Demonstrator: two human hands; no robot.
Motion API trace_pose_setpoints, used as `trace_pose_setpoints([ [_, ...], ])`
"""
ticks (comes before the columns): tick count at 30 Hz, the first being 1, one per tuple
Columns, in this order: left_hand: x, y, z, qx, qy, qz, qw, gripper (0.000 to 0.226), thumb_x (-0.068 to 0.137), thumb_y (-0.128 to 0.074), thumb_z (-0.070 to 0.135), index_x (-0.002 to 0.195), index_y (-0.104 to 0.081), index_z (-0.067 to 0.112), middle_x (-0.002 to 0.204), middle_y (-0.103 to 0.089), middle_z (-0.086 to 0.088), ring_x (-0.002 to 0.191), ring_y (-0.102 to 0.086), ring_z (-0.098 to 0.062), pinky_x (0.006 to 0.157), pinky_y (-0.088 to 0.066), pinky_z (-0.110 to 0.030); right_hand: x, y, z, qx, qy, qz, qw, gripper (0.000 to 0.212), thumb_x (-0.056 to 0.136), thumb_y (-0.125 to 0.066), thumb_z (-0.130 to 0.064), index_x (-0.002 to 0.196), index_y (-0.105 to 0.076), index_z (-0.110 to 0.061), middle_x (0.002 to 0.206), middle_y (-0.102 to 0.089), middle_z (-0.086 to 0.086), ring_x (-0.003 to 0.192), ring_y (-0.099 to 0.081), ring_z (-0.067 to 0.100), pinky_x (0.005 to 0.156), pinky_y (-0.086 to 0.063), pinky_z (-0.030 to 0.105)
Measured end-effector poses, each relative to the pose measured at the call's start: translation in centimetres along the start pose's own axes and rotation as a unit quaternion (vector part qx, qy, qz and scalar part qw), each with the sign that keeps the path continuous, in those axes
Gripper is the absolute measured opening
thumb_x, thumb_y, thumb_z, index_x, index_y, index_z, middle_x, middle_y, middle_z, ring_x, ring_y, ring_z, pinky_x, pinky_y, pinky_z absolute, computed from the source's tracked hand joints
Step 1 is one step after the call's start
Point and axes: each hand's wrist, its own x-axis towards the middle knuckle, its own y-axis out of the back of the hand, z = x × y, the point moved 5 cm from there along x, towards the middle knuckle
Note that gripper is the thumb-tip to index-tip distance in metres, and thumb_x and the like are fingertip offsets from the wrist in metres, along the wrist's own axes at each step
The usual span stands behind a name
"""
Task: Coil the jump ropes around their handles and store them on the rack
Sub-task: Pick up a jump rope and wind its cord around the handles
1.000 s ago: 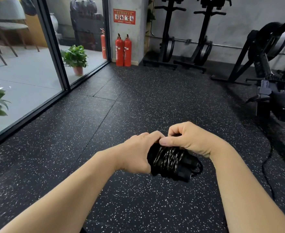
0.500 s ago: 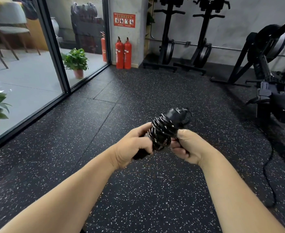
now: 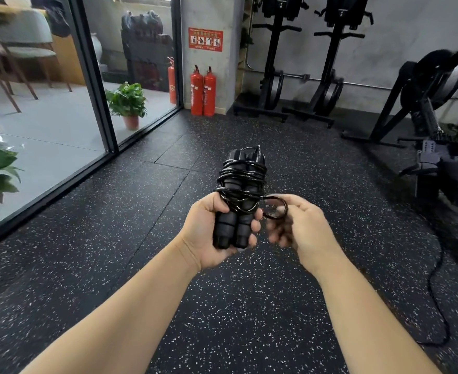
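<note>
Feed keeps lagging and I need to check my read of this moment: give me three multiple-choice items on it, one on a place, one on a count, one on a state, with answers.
1. Where are the jump rope handles?
A. On the floor
B. In the left hand
C. Hung on a rack

2. How many red fire extinguishers stand side by side against the grey pillar?
A. Two
B. Four
C. None

3. What state is the rope in?
A. Stretched out straight
B. Mostly coiled around the handles, one loop loose
C. Cut in two

Answers:
1 B: the left hand grips both handles side by side, upright above the floor.
2 A: two extinguishers stand together at the pillar's foot; a third sits apart behind the glass.
3 B: rope wraps the handles' upper part, and a loose loop sticks out by the blurred right hand.
</note>
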Motion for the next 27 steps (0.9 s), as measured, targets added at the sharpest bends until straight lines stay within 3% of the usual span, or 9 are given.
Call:
trace_pose_setpoints([
  [3, 0.0, 0.3, 0.2, -0.047, 0.006, 0.013, 0.999, 0.049, 0.062, -0.04, 0.023, 0.099, -0.06, -0.002, 0.085, -0.062, -0.013, 0.064, -0.057, -0.022, 0.057, -0.051, -0.028, -0.5, -0.4, -0.8, 0.091, 0.055, -0.058, 0.993, 0.042, 0.087, -0.034, 0.012, 0.092, -0.07, -0.009, 0.071, -0.065, 0.011, 0.059, -0.058, 0.019, 0.049, -0.044, 0.023],
  [7, -0.1, 0.5, 0.4, -0.079, 0.018, 0.027, 0.996, 0.048, 0.062, -0.041, 0.023, 0.096, -0.063, -0.002, 0.085, -0.063, -0.012, 0.064, -0.056, -0.021, 0.057, -0.051, -0.027, -0.5, -1.1, -0.8, 0.087, 0.102, -0.094, 0.986, 0.024, 0.093, -0.051, 0.004, 0.104, -0.07, -0.006, 0.085, -0.066, 0.015, 0.07, -0.06, 0.019, 0.06, -0.05, 0.023],
  [11, 0.0, 0.7, 0.2, -0.074, 0.038, 0.03, 0.996, 0.051, 0.062, -0.04, 0.025, 0.1, -0.064, 0.0, 0.084, -0.062, -0.012, 0.064, -0.056, -0.021, 0.057, -0.051, -0.027, -0.7, -1.2, -1.5, -0.045, 0.174, -0.038, 0.983, 0.017, 0.094, -0.057, -0.006, 0.104, -0.068, -0.013, 0.081, -0.07, 0.004, 0.069, -0.062, 0.011, 0.063, -0.051, 0.023],
  [12, 0.0, 0.7, 0.1, -0.073, 0.041, 0.033, 0.996, 0.052, 0.062, -0.04, 0.025, 0.1, -0.065, 0.001, 0.084, -0.063, -0.012, 0.063, -0.057, -0.021, 0.057, -0.051, -0.027, -0.9, -1.3, -1.8, -0.121, 0.208, -0.011, 0.971, 0.014, 0.096, -0.056, -0.012, 0.102, -0.068, -0.015, 0.081, -0.069, 0.0, 0.07, -0.063, 0.009, 0.065, -0.052, 0.024],
  [14, 0.1, 0.7, 0.0, -0.081, 0.041, 0.037, 0.995, 0.051, 0.063, -0.039, 0.026, 0.094, -0.071, 0.002, 0.083, -0.065, -0.011, 0.061, -0.058, -0.021, 0.057, -0.051, -0.026, -1.4, -2.0, -2.0, -0.295, 0.289, 0.066, 0.908, 0.017, 0.099, -0.05, -0.024, 0.1, -0.064, -0.014, 0.084, -0.063, -0.003, 0.073, -0.061, 0.012, 0.066, -0.052, 0.031],
  [16, 0.1, 0.5, -0.1, -0.095, 0.039, 0.043, 0.994, 0.048, 0.065, -0.038, 0.026, 0.085, -0.075, 0.003, 0.082, -0.067, -0.01, 0.058, -0.057, -0.021, 0.056, -0.051, -0.025, -1.9, -2.8, -2.1, -0.405, 0.356, 0.144, 0.83, 0.026, 0.101, -0.042, -0.031, 0.095, -0.06, -0.012, 0.084, -0.056, -0.003, 0.065, -0.056, 0.015, 0.054, -0.049, 0.033],
  [18, 0.1, 0.3, -0.2, -0.106, 0.034, 0.061, 0.992, 0.046, 0.065, -0.039, 0.026, 0.083, -0.075, 0.003, 0.081, -0.067, -0.01, 0.057, -0.057, -0.022, 0.054, -0.051, -0.025, -2.5, -3.4, -2.4, -0.45, 0.389, 0.2, 0.778, 0.03, 0.1, -0.038, -0.032, 0.091, -0.058, -0.011, 0.081, -0.054, -0.002, 0.055, -0.053, 0.015, 0.043, -0.039, 0.024],
  [23, 0.1, 0.6, -0.2, -0.105, 0.02, 0.104, 0.989, 0.042, 0.063, -0.042, 0.025, 0.089, -0.069, 0.006, 0.08, -0.066, -0.008, 0.06, -0.055, -0.021, 0.055, -0.05, -0.025, -2.7, -3.9, -2.6, -0.507, 0.419, 0.228, 0.718, 0.028, 0.097, -0.04, -0.026, 0.082, -0.058, -0.011, 0.075, -0.053, -0.002, 0.05, -0.047, 0.012, 0.039, -0.029, 0.018],
  [27, 0.2, 0.8, -0.3, -0.086, 0.006, 0.134, 0.987, 0.034, 0.063, -0.043, 0.024, 0.079, -0.069, 0.01, 0.073, -0.066, -0.005, 0.056, -0.06, -0.021, 0.067, -0.045, -0.029, -3.0, -4.4, -2.3, -0.526, 0.418, 0.224, 0.706, 0.03, 0.096, -0.039, -0.026, 0.089, -0.063, -0.009, 0.077, -0.054, -0.001, 0.055, -0.048, 0.012, 0.042, -0.03, 0.019],
])
